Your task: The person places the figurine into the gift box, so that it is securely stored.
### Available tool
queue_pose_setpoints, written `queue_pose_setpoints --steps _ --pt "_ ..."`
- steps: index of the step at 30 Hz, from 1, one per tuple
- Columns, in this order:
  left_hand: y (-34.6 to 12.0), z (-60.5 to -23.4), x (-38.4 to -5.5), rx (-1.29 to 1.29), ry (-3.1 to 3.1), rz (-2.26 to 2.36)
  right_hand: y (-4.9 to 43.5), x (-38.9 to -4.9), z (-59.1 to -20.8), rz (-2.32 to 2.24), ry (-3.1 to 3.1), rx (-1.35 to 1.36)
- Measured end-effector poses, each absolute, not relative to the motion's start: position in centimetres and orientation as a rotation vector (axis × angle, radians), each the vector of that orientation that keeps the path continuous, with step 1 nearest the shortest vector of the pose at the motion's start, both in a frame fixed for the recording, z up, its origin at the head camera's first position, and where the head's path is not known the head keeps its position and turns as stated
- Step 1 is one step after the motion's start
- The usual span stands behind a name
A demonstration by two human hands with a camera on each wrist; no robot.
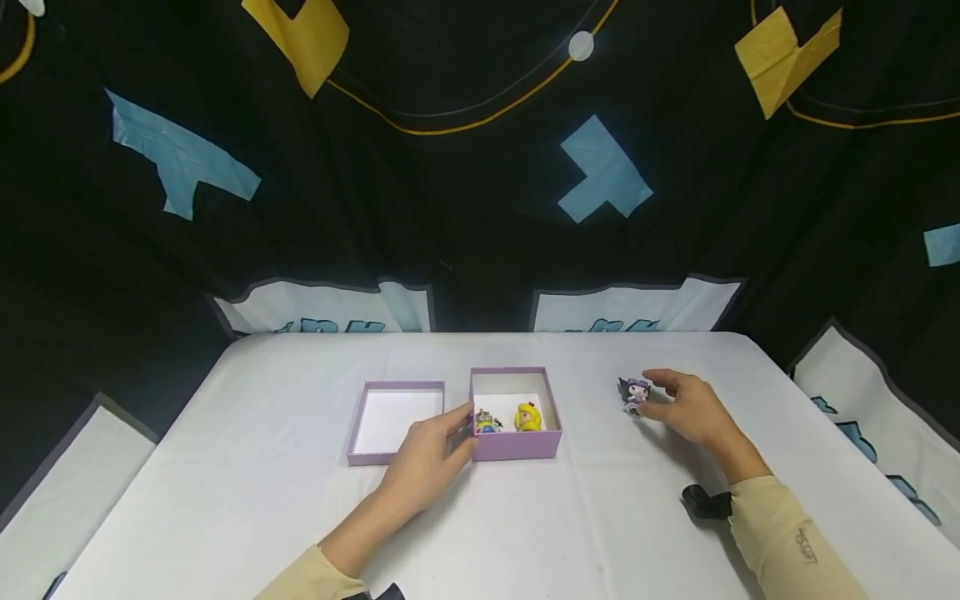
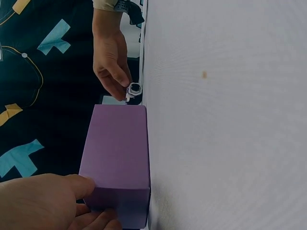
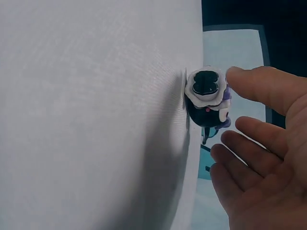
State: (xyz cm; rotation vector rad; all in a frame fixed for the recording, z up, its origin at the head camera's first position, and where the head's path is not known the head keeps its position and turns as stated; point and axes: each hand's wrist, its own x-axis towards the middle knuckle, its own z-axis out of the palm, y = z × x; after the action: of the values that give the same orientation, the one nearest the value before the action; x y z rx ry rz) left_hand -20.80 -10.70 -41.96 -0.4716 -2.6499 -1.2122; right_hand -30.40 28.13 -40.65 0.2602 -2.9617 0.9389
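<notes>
A purple open box (image 1: 517, 447) with a white inside holds two small figurines: a yellow-haired one (image 1: 528, 417) and a blue-and-yellow one (image 1: 487, 422). My left hand (image 1: 431, 457) touches the box's left side, with the thumb by its front left corner and the other fingertips along the side wall. To the right, a small figurine (image 1: 634, 394) in black, white and purple is on the table. The thumb of my right hand (image 1: 692, 408) is right at this figurine, while the other fingers (image 3: 254, 151) are spread apart around it.
A shallow purple-rimmed box lid (image 1: 397, 415) with a white inside lies left of the box, partly overlapped by my left hand. White cloth covers the table (image 1: 600, 517). A black curtain (image 1: 465, 208) with taped patches hangs behind its far edge.
</notes>
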Motion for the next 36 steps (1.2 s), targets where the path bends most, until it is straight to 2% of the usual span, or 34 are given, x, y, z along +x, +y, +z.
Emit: queue_pose_setpoints --steps 28,36 --pt "-10.7 -41.8 -20.6 -0.495 -2.649 -1.16 27.4 -30.0 -41.9 1.022 -2.904 0.329" --pt "-10.8 -41.9 -20.4 -0.486 -2.649 -1.171 25.8 -29.5 -40.5 1.056 -2.862 0.436"
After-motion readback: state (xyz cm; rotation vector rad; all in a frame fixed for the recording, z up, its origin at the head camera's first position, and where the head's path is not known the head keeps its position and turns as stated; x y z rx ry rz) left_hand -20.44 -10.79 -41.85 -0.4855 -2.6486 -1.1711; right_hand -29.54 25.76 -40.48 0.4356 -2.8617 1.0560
